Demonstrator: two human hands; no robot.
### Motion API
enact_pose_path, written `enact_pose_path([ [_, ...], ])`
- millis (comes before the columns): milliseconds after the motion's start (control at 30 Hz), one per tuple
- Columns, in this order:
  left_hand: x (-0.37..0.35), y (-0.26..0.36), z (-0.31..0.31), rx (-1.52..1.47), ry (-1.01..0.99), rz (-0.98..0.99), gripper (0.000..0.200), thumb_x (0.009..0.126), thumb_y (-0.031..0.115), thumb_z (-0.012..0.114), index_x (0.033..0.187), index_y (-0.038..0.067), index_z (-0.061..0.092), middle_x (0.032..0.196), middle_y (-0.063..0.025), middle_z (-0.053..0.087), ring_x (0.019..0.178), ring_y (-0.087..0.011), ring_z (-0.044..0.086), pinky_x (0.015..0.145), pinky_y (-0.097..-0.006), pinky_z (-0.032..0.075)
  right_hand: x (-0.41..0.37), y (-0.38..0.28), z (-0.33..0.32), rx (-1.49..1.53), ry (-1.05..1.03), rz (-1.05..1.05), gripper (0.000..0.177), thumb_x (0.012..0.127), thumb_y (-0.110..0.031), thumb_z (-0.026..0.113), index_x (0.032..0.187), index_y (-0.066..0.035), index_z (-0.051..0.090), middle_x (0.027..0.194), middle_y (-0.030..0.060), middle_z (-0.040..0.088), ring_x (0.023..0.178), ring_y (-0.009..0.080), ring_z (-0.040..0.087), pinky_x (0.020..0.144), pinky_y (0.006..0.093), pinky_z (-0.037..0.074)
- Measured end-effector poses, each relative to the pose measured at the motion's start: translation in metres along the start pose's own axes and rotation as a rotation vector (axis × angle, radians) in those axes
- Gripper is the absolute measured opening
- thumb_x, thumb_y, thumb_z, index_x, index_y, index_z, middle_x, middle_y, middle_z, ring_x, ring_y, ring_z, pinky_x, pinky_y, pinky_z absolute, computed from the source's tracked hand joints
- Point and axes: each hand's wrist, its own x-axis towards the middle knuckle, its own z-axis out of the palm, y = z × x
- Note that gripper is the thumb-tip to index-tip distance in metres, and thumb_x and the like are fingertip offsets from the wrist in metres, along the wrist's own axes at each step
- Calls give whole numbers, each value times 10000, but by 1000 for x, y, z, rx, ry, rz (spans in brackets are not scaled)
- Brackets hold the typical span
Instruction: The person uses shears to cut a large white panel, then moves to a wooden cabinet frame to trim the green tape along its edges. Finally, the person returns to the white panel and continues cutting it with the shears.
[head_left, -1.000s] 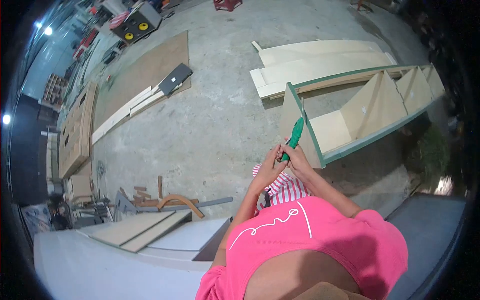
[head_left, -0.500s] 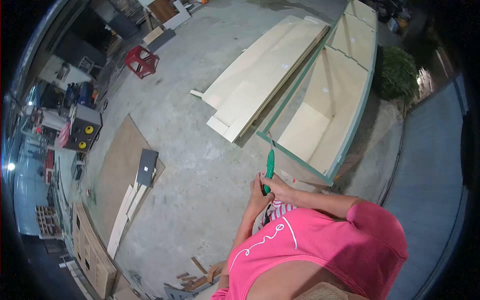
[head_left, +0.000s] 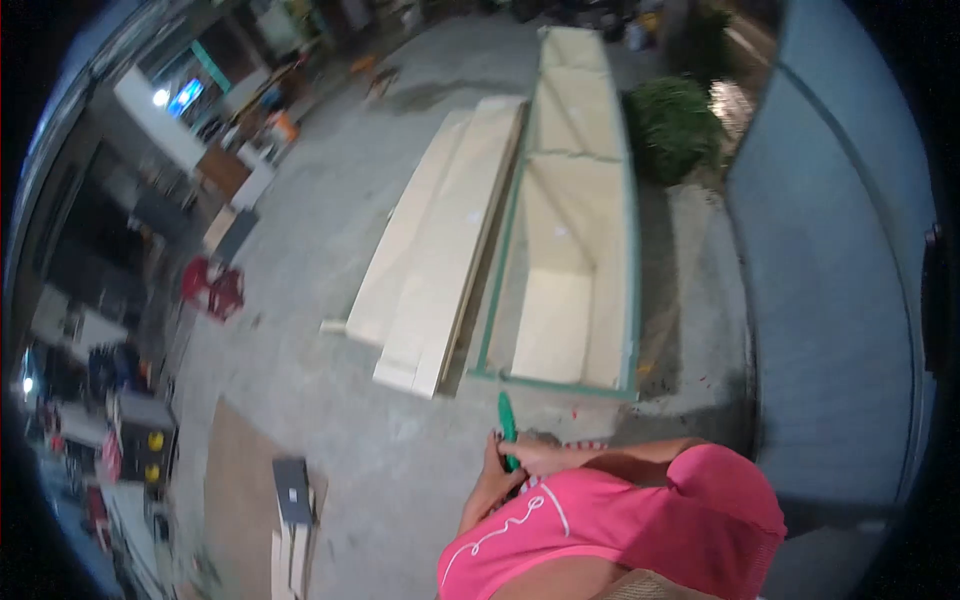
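Observation:
In front of my pink shirt, both hands meet around a slim green-handled tool (head_left: 507, 420) that points up and away from me. My right hand (head_left: 540, 458) wraps its lower part with closed fingers. Against the other side my left hand (head_left: 492, 472) is closed, its fingers touching the tool. Motion blur hides the tool's exact kind. Just beyond its tip stands a long open wooden frame (head_left: 634, 300) with green-painted edges and pale inner panels.
Pale boards (head_left: 440, 240) lie stacked left of the frame. A red stool (head_left: 213, 288) stands farther left. Brown sheeting (head_left: 235, 500) with a dark box (head_left: 291, 488) lies at lower left. Cut grass (head_left: 675, 130) is piled at right, near a blue-grey wall (head_left: 840, 250).
My view has swung, so the frame and boards now appear more upright and farther left. Both hands stay on the green-handled tool, lower in view. The picture is blurrier.

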Motion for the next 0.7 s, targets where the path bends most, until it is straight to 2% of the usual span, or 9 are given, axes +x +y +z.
enact_pose_path([
  [100, 2, 43, -2, 110, -106, -11, 1011, 655, 122, 705, 1380, -33, 17, 1339, -228, 271, 1212, -295, 347, 991, -322, 320, 4, 9, 5, 148, 40, -5, 137, 840, -192, 508, 883, -61, 503, 729, 13, 493, 677, 122, 483, 575, 282, 404],
  [133, -4, 52, -8, 149, -122, -38, 1014, 658, 124, 706, 1380, -35, 12, 1336, -226, 274, 1207, -291, 350, 985, -320, 327, 6, 12, 11, 253, 30, 35, 129, 848, -189, 501, 892, -67, 498, 730, 9, 487, 673, 117, 476, 576, 283, 404],
  [167, -10, 58, -10, 183, -133, -69, 1017, 660, 126, 707, 1379, -38, 7, 1332, -225, 276, 1202, -288, 353, 978, -318, 335, 7, 18, 8, 215, -30, -2, 127, 858, -183, 489, 909, -67, 484, 748, 9, 478, 683, 115, 468, 592, 280, 404],
  [300, -17, 75, -18, 234, -215, -102, 1024, 667, 131, 712, 1379, -41, -3, 1320, -226, 288, 1179, -291, 370, 948, -320, 367, 9, 25, 25, 429, 78, -55, 120, 859, -171, 482, 911, -63, 476, 769, 16, 476, 693, 119, 463, 611, 271, 401],
  [400, -9, 51, -25, 248, -238, -11, 1028, 665, 130, 714, 1384, -29, -3, 1313, -231, 294, 1179, -292, 373, 946, -322, 370, 3, 23, 31, 492, 156, -8, 129, 857, -174, 487, 917, -60, 476, 773, 20, 480, 699, 120, 464, 626, 262, 398],
  [533, -11, 55, -28, 247, -281, -66, 1028, 660, 127, 714, 1386, -25, 3, 1317, -237, 292, 1186, -301, 373, 951, -323, 367, 3, 32, 33, 444, 188, -31, 131, 853, -170, 489, 929, -64, 481, 794, 26, 482, 706, 124, 472, 597, 273, 406],
  [700, 7, 20, -36, 189, -362, 81, 1012, 656, 108, 700, 1386, -18, 10, 1303, -241, 313, 1169, -304, 389, 951, -328, 365, 5, 38, 44, 546, 335, -86, 176, 854, -162, 494, 999, -66, 467, 840, 28, 491, 722, 129, 487, 587, 283, 425],
])
